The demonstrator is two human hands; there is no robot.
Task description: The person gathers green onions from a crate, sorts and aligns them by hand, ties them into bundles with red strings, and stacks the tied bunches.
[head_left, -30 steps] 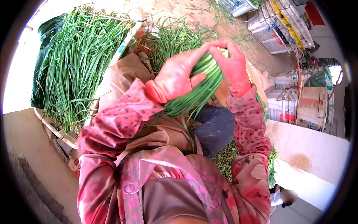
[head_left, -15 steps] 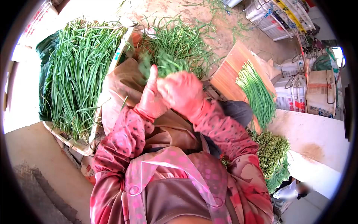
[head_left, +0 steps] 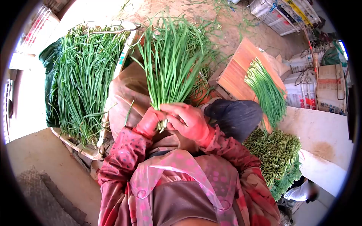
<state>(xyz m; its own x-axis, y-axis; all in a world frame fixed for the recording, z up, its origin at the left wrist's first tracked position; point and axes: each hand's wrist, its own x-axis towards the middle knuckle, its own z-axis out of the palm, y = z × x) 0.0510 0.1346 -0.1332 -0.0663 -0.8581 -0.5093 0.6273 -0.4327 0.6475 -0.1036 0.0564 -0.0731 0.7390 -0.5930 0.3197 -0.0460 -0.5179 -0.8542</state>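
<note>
A bunch of green chives (head_left: 169, 64) stands upright before me, leaves fanning away and pale stem ends pointing toward my body. My left hand (head_left: 149, 122), in a reddish glove, is closed around the lower stems. From the other side my right hand (head_left: 190, 121), gloved alike, presses its curled fingers on the same stems near their base. Some stem ends show below the fingers. On a tilted wooden board (head_left: 233, 73) to the right lies a neat bundle of chives (head_left: 267, 92).
At left, a pale-framed crate (head_left: 103, 128) holds a thick heap of chives (head_left: 85, 83). Loose cut leaves (head_left: 207, 45) litter the floor beyond my hands. Packed bundles (head_left: 275, 150) stand near my right elbow. White baskets (head_left: 269, 19) are stacked at upper right, beside a pale ledge (head_left: 315, 132).
The blurred greens beyond my hands are now a fanned, upright bunch. My hands have come down closer to my body, and my left thumb, raised before, is now at the stems.
</note>
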